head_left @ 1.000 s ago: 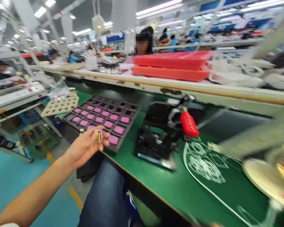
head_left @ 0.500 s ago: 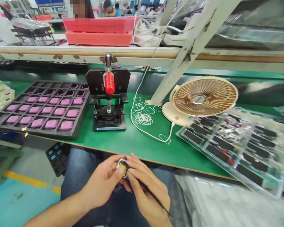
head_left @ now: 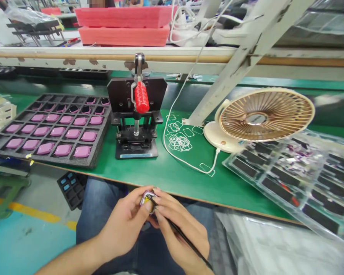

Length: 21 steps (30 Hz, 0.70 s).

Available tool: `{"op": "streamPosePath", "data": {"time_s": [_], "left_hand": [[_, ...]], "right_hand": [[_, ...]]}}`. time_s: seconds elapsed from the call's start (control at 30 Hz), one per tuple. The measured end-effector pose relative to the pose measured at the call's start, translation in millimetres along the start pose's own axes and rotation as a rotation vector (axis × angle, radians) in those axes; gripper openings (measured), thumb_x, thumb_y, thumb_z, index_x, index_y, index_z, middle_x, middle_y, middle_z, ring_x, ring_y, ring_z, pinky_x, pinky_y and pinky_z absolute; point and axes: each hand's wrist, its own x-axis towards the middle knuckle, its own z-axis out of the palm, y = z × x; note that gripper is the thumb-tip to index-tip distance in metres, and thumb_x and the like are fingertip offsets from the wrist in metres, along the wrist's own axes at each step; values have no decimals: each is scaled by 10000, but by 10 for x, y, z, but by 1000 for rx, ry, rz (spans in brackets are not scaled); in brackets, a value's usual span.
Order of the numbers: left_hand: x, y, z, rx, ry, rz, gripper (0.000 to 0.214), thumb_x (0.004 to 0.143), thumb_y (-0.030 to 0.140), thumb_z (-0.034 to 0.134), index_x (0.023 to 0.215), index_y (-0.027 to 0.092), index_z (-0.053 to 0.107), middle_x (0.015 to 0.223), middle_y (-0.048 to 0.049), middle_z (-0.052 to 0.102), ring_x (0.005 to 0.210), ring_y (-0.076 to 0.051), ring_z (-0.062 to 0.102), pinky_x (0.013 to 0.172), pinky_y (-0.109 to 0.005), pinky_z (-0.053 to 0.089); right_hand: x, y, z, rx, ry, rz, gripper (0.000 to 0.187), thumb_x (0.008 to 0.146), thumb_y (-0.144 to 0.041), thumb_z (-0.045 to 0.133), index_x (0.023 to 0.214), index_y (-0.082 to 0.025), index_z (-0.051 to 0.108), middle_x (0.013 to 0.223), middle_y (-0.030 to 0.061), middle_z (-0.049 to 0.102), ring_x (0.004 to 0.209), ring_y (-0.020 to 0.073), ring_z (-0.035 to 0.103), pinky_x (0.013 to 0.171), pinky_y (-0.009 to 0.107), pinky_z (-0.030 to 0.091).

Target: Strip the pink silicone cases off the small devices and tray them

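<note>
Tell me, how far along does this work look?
Looks done: pink pieces fill most cells of the black foam tray. In hand: the left hand grips a small yellow-and-silver part while the right hand works at it with a slim black tool. Left: the tray's far cells look darker.

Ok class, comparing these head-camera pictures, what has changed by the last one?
The left hand has moved from beside the foam tray to above the lap, carrying the small yellow-and-white part. The right hand now joins it, with black tweezers at the part. The tray, red-handled press and fan stayed put.
</note>
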Motion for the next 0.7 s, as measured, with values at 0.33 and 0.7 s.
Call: {"op": "streamPosePath", "data": {"time_s": [0.33, 0.7], "left_hand": [[29, -61, -73, -100, -10, -43, 464, 930, 504, 799, 1313, 246, 751, 1190, -114, 795, 939, -222, 768, 854, -360, 657], [54, -147, -126, -76, 46, -32, 533, 911, 527, 809, 1357, 245, 740, 1288, -149, 785, 1120, -296, 760, 962, -428, 640]], "right_hand": [[-82, 105, 21, 11, -15, -39, 491, 894, 60, 705, 1272, -245, 774, 1304, 96, 778, 1269, 341, 729, 1007, 518, 688], [-14, 79, 66, -6, -7, 2, 446, 884, 53, 718, 1224, -227, 793, 1212, 100, 808, 1212, 330, 758, 1002, 517, 689]]}}
